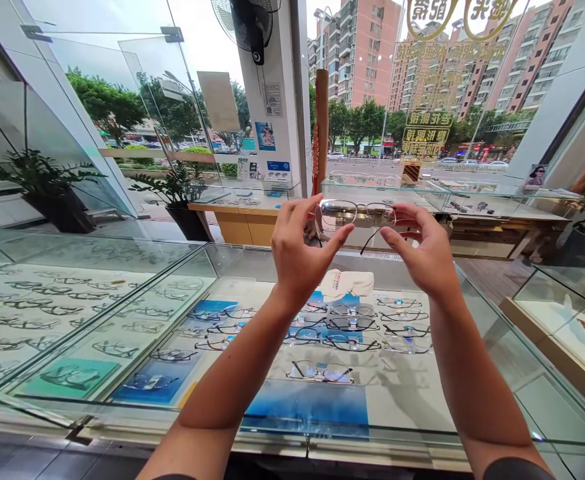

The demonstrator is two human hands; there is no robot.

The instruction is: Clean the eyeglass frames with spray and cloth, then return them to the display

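Note:
A pair of thin-rimmed eyeglasses [361,205] is held up in front of me, above the glass display case. My left hand [302,243] pinches the left side of the frame between thumb and fingers. On the opposite side, my right hand [420,243] grips the right edge in the same way. The temple arms hang down behind the lenses, partly hidden by my hands. Under my forearms, rows of eyeglasses [351,343] lie inside the case. A white cloth pouch [347,283] with red lettering rests near the back of it.
A glass counter [207,253] full of eyeglasses extends to the left, and another display case [572,313] stands at the right. Farther off are a window-side counter [252,210], potted plants [172,190] and a wall fan [252,27].

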